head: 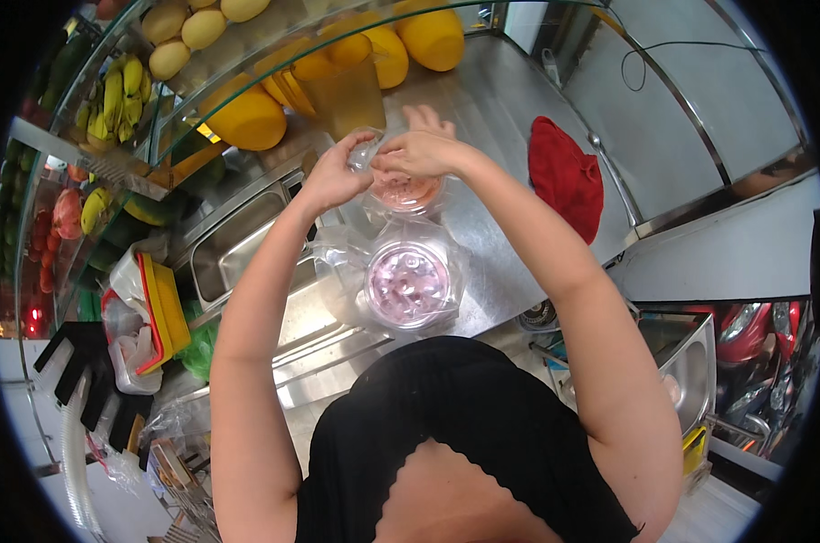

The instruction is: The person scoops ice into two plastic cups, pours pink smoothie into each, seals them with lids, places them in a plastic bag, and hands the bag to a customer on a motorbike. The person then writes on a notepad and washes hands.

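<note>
My left hand [342, 171] holds a piece of clear plastic [364, 153], perhaps a lid or bag edge, between thumb and fingers. Beside it, my right hand [420, 146] is spread over a clear plastic cup of orange-pink contents [406, 191], its near fingers at the plastic; whether they grip it I cannot tell. Closer to my body stands a lidded clear cup with pink-purple contents [408, 285], a clear plastic bag [335, 254] around it. Both cups are on the stainless steel counter [495, 271].
A red cloth [566, 176] lies on the counter at right. Large yellow containers [247, 119] and a translucent pitcher [349, 95] stand at the back. Glass shelves with bananas [121, 98] rise at left, above a steel sink [237, 237] and a yellow basket [164, 309].
</note>
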Tool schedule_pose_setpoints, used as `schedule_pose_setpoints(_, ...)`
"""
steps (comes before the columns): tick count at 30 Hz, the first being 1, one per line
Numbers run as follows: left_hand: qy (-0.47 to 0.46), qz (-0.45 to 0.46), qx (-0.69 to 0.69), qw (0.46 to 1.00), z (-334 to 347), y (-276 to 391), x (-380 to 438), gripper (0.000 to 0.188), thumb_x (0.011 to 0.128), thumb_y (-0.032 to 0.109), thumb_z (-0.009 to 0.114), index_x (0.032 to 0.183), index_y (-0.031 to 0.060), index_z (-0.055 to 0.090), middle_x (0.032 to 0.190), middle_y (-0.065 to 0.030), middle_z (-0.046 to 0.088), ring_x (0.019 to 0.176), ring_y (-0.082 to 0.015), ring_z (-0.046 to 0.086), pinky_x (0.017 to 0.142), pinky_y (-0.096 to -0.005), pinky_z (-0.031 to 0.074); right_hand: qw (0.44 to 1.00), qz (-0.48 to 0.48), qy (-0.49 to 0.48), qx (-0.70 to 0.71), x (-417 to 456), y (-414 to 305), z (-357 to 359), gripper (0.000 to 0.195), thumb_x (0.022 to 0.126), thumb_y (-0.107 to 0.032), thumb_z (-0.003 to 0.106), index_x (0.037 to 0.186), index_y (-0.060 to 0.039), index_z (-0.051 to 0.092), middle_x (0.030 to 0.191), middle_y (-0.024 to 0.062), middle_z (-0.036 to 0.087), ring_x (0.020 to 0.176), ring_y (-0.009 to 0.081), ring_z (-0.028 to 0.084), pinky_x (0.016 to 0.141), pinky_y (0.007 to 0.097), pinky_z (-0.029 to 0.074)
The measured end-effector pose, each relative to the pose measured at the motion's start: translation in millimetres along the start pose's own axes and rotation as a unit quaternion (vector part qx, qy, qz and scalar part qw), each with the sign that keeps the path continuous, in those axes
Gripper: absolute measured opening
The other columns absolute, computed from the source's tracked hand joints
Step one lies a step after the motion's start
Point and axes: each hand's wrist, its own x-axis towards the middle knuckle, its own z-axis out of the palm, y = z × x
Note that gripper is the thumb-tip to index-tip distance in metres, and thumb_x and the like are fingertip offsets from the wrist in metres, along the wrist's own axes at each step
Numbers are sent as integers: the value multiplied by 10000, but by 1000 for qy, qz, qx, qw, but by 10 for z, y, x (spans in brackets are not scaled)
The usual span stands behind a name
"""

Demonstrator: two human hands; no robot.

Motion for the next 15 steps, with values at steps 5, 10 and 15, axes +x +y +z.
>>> schedule_pose_setpoints(5,1,-37,149,988,-139,315,-26,537,675,90,577,1212,75,573,1054,-145,626,781,-221,623,719,-323,487,984,77,-97,-131,297,317,-331,842,746,-845,328,1232,-217,608,1457,210,302,1359,387,214,1025,606,206)
schedule_pose_setpoints(10,6,-10,389,921,-148,421,-202,525,674,104,529,1193,121,606,1117,-194,621,1016,-329,607,871,-414,473,918,4,-329,-221,-257,438,-744,514,741,-580,669,1060,-178,683,1218,153,552,1228,318,425,987,490,333)
schedule_pose_setpoints(15,-156,-78,306,936,-332,600,-34,503,681,103,559,1180,100,613,1009,-175,647,958,-290,633,840,-388,484,959,-244,-69,-127,-585,418,-597,293,650,-274,785,896,-143,693,1069,111,568,1123,315,467,941,427,370)
